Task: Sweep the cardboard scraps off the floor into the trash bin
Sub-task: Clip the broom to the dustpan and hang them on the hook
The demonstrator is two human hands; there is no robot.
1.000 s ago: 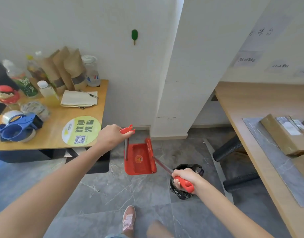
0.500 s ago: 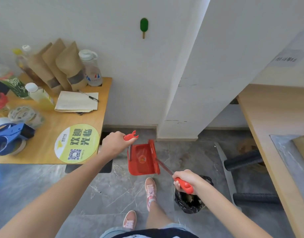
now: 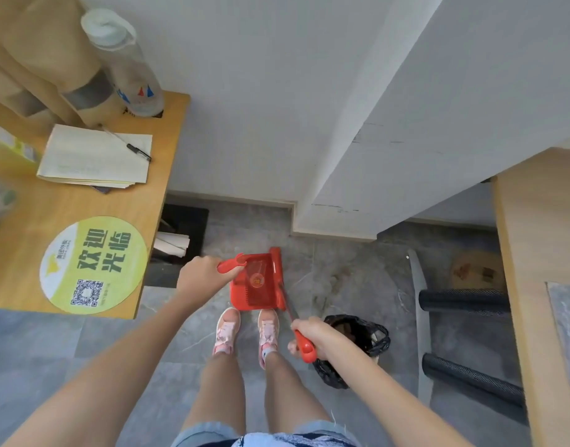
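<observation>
Notepad [image 3: 93,156] with pen [image 3: 128,145] beside bottle [image 3: 128,66] on desk [image 3: 167,175].

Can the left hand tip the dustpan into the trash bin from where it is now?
Probably not yet. The left hand holds the dustpan in front of the feet, while the bin stands to the right, under the right hand with the broom. That arm would be in the way.

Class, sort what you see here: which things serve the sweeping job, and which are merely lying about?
For the job:
red dustpan, handle in left hand
red broom, handle in right hand
trash bin with black bag

Lying about:
water bottle
notepad
pen
round sticker
</observation>
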